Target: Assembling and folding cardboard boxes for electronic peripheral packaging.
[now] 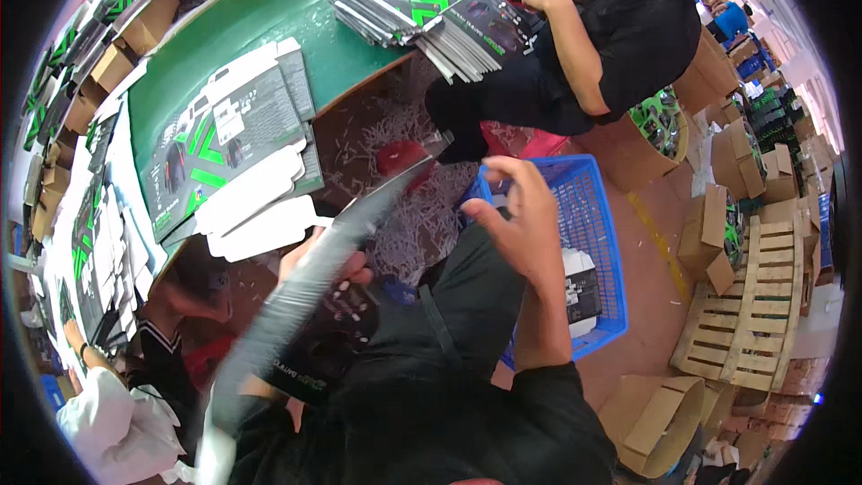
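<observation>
My left hand (299, 258) grips a flat printed carton blank (301, 305), black with green marks, tilted nearly edge-on and smeared by motion. Over my lap, my right hand (521, 220) is raised with thumb and forefinger curved apart and nothing visible between them. It is nearest to a blue plastic basket (614, 260), which holds a black-and-white box (582, 295). Ahead of my left hand, several black, green and white carton blanks (238, 130) lie fanned on the green table (346, 67). Part of my left hand is hidden behind the blank.
A thick stack of carton blanks (395, 0) overhangs the table edge beside a co-worker (628, 36) in black. Another person's white sleeve (121, 427) is at lower left. Shredded paper (417, 229) covers the floor. A wooden pallet (741, 314) and cardboard boxes (651, 422) stand right.
</observation>
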Demonstrator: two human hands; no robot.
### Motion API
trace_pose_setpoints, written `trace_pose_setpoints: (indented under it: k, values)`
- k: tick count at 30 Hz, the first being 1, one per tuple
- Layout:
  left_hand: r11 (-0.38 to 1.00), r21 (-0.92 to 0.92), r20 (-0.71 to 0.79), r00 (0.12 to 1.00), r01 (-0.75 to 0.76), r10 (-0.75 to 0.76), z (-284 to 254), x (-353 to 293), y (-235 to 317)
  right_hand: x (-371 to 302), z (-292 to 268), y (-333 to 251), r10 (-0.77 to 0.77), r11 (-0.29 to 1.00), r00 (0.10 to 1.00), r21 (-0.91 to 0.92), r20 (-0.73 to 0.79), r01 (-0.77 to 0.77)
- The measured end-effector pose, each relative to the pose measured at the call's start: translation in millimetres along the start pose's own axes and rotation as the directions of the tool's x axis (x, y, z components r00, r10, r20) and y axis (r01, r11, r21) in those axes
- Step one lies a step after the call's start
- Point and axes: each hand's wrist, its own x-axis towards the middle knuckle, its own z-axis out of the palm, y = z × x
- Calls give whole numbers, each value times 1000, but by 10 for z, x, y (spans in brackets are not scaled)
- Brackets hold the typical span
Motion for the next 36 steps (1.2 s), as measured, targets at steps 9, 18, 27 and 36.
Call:
trace_pose_setpoints:
  k: [9,18,27,36]
  values:
    - [883,-439,568,813,167,129,-221,386,-699,-237,920,161,49,978,967,182,252,-97]
    - [737,660,-444,867,146,225,-450,144,19,-120,103,223,184,983,926,39,-329,-181]
    - [-412,907,182,963,-87,198,93,355,-17,-164,234,83,-213,973,827,192,521,129]
    - [-643,762,210,911,74,355,501,-49,-500,-344,104,-335,10,998,952,-55,306,7]
